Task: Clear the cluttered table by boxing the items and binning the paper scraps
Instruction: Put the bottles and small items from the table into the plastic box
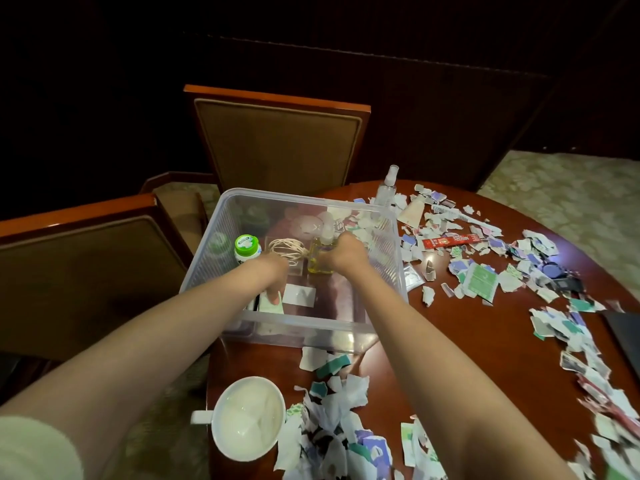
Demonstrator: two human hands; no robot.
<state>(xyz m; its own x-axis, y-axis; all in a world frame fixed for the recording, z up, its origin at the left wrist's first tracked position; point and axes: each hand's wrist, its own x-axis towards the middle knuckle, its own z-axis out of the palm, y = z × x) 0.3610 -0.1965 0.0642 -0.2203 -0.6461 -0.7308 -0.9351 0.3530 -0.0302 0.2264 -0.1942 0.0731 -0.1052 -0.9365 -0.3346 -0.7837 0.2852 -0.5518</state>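
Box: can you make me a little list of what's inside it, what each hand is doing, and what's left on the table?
box: clear plastic, open top, at the table's left edge
inside: green-capped bottle, cord, card, yellow bottle, packet
right hand: grips the yellow bottle, which stands upright
left hand: touches the packet; grip unclear
on table: spray bottle, comb, red sachet, cup, scraps

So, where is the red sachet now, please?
In the head view, the red sachet lies on the table right of the clear box, among paper scraps.
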